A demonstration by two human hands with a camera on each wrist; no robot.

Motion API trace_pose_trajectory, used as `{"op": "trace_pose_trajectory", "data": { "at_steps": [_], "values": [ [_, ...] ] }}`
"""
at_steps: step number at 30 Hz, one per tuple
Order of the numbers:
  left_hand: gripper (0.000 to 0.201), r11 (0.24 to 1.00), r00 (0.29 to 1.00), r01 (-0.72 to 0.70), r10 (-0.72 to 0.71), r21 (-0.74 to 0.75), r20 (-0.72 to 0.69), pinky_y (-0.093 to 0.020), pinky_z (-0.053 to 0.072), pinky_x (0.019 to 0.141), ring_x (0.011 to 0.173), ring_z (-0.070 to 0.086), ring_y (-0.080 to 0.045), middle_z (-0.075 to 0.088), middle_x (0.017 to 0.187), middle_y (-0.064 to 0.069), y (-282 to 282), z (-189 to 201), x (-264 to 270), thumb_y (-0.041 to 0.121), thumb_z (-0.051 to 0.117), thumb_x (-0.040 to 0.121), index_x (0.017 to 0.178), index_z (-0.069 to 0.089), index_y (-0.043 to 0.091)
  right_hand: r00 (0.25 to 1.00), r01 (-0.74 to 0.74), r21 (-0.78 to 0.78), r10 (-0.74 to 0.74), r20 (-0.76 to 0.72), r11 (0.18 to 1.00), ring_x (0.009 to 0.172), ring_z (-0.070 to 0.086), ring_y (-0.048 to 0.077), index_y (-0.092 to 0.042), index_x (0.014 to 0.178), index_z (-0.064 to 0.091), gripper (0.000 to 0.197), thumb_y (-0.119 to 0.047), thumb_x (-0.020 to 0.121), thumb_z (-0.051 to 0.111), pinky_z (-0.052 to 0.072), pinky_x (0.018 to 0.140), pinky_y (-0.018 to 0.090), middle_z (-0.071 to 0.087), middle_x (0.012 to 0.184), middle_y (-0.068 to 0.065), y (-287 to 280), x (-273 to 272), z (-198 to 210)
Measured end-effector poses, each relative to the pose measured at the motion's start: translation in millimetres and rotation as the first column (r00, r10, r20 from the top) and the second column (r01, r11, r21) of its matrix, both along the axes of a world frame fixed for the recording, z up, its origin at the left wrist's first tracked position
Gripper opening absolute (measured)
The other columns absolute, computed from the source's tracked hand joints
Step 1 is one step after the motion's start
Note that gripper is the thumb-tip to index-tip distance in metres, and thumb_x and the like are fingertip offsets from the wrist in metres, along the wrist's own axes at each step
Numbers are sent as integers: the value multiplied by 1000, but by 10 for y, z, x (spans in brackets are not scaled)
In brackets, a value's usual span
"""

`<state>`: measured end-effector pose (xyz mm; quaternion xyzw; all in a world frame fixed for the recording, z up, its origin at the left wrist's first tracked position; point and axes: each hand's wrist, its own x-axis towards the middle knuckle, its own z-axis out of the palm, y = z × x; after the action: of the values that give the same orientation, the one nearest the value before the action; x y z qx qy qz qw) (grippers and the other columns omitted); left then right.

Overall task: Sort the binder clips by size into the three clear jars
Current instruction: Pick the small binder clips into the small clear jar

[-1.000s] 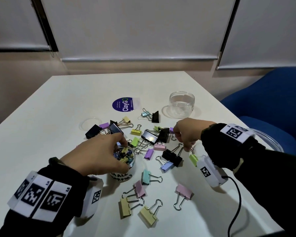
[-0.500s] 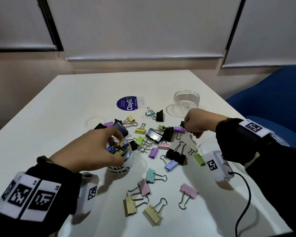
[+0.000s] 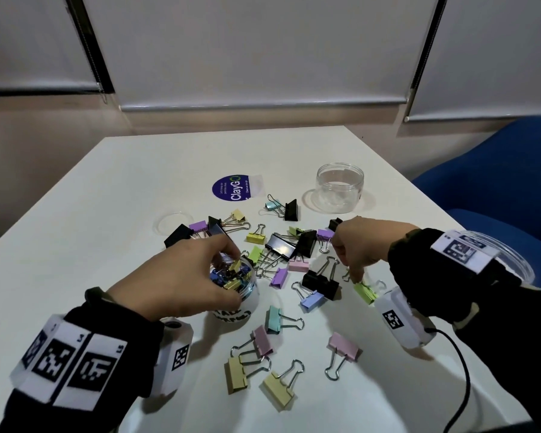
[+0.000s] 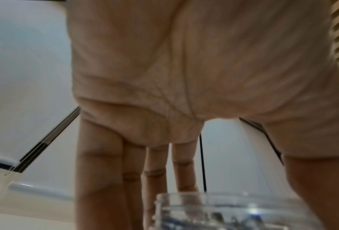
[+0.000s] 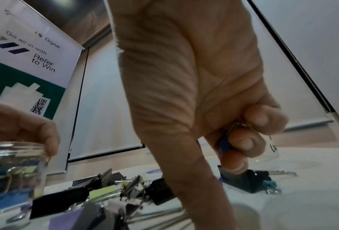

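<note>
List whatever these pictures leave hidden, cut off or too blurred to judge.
- Third jar: head view shows only a rim arc behind the right forearm; its contents are hidden.
- Clip in the right hand: right wrist view shows a blue sliver and wire between curled fingers; size unclear.
- Lettering on the filled jar: head view, upside down and partly covered by the left hand.
- Filled jar's contents: left wrist view, blurred and cut by the bottom edge.

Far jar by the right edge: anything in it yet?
Empty. The far jar stands upright and lidless; the head view shows only clear plastic and the table through it.
</note>
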<state>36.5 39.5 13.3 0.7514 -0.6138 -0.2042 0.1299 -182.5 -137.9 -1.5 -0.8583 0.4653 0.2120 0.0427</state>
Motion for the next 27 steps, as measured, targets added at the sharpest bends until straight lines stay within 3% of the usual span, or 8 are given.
{"op": "trace_pose_trajectory", "data": {
  "at_steps": [6, 9, 11, 16, 20, 24, 27],
  "values": [
    [54, 999, 1000, -4, 4, 40, 1, -29, 52, 70, 76, 59, -1, 56, 106, 18, -23, -35, -33, 48, 78, 58, 105, 51, 47, 1000, 22, 5, -22, 4, 1000, 74, 61, 22, -2, 89, 73, 34, -18, 62, 87, 48, 63, 27, 70, 84, 9, 42, 39, 7],
    [55, 998, 1000, 12, -13, 64, 13, -25, 46, 67, 78, 55, 1, 56, 109, 14, -51, -51, -43, 45, 80, 62, 109, 52, 45, 999, 39, 17, -39, 11, 999, 60, 51, 21, -7, 66, 68, 21, -17, 56, 84, 38, 52, 23, 55, 61, 2, 69, 61, -2],
    [57, 998, 1000, 19, -19, 63, 9, -23, 45, 67, 77, 53, 2, 56, 110, 13, -61, -59, -35, 43, 80, 63, 112, 53, 44, 998, 51, 14, -51, 23, 999, 52, 43, 20, -14, 51, 53, 25, -15, 52, 78, 28, 47, 19, 46, 52, 0, 98, 62, -21],
    [75, 998, 999, 15, -13, 54, -42, -18, 40, 69, 79, 52, 5, 54, 116, 18, -37, -82, 46, 47, 86, 60, 126, 50, 44, 999, 28, -23, -28, 23, 999, 59, 48, 21, -12, 62, 56, 14, -8, 60, 69, 31, 47, 20, 53, 62, 3, 83, 75, -25],
    [77, 999, 998, 27, -25, 43, -55, -14, 38, 67, 78, 51, 6, 55, 119, 18, -19, -108, 80, 47, 86, 60, 128, 51, 38, 967, -8, -69, 26, 254, 998, 66, 48, 23, -10, 68, 55, 8, -10, 76, 55, 35, 55, 24, 55, 70, 7, 149, 217, 159],
    [76, 999, 999, 25, -24, 40, -24, -14, 38, 67, 79, 51, 5, 56, 120, 16, -47, -117, 68, 49, 86, 60, 127, 53, 36, 836, -147, 93, 74, 544, 985, 65, 51, 14, -19, 68, 52, 15, -13, 82, 55, 38, 52, 23, 56, 71, -3, 530, 566, 458],
    [66, 1000, 1000, 10, -10, 21, -15, -18, 40, 66, 80, 54, 2, 60, 109, 14, -51, -135, 62, 48, 86, 59, 117, 59, 31, 761, -250, 143, 102, 640, 958, 63, 49, 11, -21, 69, 53, 15, -13, 81, 58, 39, 54, 23, 55, 70, -4, 786, 821, 472]
  ]
}}
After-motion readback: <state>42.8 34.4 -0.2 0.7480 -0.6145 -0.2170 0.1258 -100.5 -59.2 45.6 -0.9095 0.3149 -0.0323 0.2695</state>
